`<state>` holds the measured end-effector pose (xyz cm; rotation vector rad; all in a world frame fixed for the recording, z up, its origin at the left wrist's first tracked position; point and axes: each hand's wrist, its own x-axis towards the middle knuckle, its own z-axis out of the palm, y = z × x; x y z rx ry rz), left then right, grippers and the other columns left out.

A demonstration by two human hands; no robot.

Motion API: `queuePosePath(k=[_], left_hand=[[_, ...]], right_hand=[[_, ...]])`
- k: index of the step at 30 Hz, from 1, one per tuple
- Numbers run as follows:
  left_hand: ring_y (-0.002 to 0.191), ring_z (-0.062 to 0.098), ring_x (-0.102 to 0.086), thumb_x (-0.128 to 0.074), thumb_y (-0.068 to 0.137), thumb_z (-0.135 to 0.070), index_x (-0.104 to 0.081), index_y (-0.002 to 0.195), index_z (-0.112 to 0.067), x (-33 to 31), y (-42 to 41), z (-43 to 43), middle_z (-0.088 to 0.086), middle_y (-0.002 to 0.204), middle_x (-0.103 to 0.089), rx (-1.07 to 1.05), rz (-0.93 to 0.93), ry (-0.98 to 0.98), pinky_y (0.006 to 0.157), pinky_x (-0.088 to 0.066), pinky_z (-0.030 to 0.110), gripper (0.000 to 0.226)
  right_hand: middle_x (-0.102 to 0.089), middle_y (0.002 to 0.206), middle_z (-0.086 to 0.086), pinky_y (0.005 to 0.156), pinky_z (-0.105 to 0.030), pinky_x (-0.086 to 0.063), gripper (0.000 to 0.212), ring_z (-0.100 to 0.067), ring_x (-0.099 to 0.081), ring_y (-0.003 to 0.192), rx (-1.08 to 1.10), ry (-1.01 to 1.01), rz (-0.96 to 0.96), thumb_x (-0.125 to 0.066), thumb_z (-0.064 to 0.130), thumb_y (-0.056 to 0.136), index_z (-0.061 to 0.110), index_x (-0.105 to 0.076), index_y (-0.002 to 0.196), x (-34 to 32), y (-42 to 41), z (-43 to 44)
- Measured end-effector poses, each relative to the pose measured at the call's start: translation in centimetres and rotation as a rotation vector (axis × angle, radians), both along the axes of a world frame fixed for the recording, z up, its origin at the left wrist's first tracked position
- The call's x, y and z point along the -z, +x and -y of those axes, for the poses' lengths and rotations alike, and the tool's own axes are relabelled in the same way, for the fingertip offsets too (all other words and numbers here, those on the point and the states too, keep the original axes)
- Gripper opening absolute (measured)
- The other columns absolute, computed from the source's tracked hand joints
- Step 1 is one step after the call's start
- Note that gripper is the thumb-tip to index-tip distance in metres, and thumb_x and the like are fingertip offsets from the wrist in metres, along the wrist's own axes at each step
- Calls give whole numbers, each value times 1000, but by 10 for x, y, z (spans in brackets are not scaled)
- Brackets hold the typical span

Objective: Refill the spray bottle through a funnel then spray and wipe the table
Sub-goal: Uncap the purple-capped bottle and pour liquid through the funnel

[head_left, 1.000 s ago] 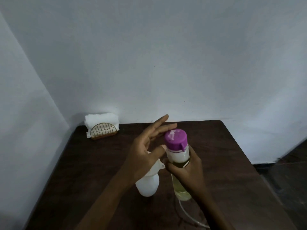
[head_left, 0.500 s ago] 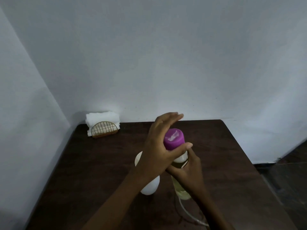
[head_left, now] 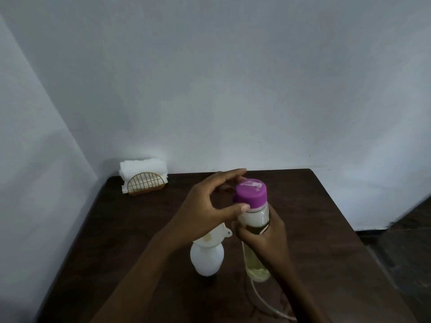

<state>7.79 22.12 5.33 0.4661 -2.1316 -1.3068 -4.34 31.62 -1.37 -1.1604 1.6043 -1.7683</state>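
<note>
A dark brown wooden table [head_left: 326,229] sits pushed into a corner, with pale walls [head_left: 233,78] closing off its far edge and left side. At the far left corner stands a gold wire napkin holder filled with white tissues [head_left: 144,180]. Near the middle front, a white plastic spray bottle topped by a white funnel [head_left: 207,255] stands just beside a tall clear bottle of yellowish liquid with a purple cap [head_left: 253,220], leaving only a narrow gap between them. A thin clear tube [head_left: 263,304] trails on the wood in front of them. The right half, the far middle and the left front of the tabletop lie bare.
</note>
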Motion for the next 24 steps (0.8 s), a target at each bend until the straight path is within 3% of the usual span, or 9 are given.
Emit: queuePosePath(k=[3,7,13,19,24], left_hand=[[105,-2,-54,-69,66,-47,-43,127,-40,1,-6,-3,-17,115,-53,-49,-4,-21,86,-43,9,67],[114,2,-52,-71,72,-38,-32,138,-37,7,-13,-7,-14,133,-44,-28,-20,6,93,-47,18,77],[118,8,-47,-58,78,-41,-46,129,-30,6,-20,-17,-9,126,-49,14,-47,-5,92,-47,21,54],[121,3,-42,-60,71,-53,-40,134,-38,3,-8,-4,-21,123,-44,56,95,-76,100,-40,22,68],[110,-1,-50,-63,70,-51,-49,127,-34,-1,-7,2,-17,118,-51,8,96,-82,92,-45,16,61]], right_hand=[[-68,81,-13,63,-37,-58,45,-26,-68,71,-5,-8,17,-73,28,57,15,-61,99,-1,1,0],[-69,84,-8,59,-25,-55,45,-22,-68,70,-6,-23,15,-73,28,56,16,-60,98,-5,3,0],[-70,88,-6,61,-21,-55,42,-19,-69,73,-20,-55,-6,-76,0,66,18,-59,100,-6,2,2],[-70,89,-1,61,-17,-52,44,-14,-68,75,11,-30,15,-73,27,57,19,-60,99,-8,1,-1],[-69,84,-9,60,-27,-56,45,-21,-68,70,24,6,22,-73,32,55,22,-60,97,-4,1,0]])
